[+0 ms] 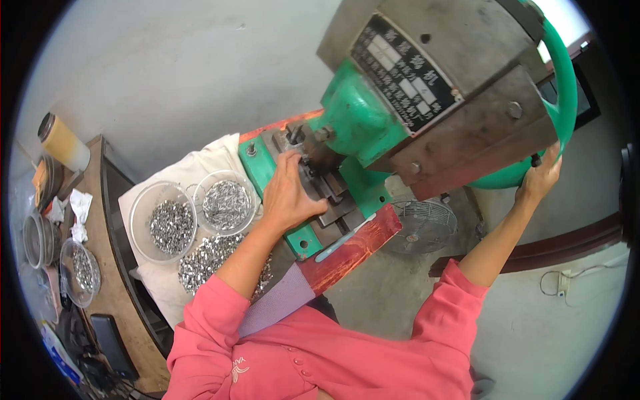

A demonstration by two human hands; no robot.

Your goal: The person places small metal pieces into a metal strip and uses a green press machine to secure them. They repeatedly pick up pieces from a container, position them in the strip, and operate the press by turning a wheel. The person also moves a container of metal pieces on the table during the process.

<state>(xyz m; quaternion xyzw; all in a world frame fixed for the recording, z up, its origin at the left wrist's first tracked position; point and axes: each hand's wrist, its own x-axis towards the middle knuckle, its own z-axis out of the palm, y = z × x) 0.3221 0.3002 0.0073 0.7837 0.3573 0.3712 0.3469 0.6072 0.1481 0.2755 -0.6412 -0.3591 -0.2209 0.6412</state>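
Note:
A green and grey machine press [360,113] stands before me, its head tilted across the upper right of the view. At its base, my left hand [291,193] rests against the metal die block [330,193], thumb stretched out and apart from the fingers. I see no part in that hand, though some fingertips are hidden behind the die. Out to the right, my right hand [543,175] is wrapped round the lower rim of the green handwheel [567,87]. Below the base runs a worn red wooden board [360,248], with purple padding [280,303] at its near end.
Left of the press, two clear tubs [137,230] [208,183] and a loose heap [210,267] hold small shiny metal pieces on a pale cloth [157,283]. A wooden desk [120,267] carries another tub [65,273] and a yellow bottle [65,143]. A fan [423,227] stands behind.

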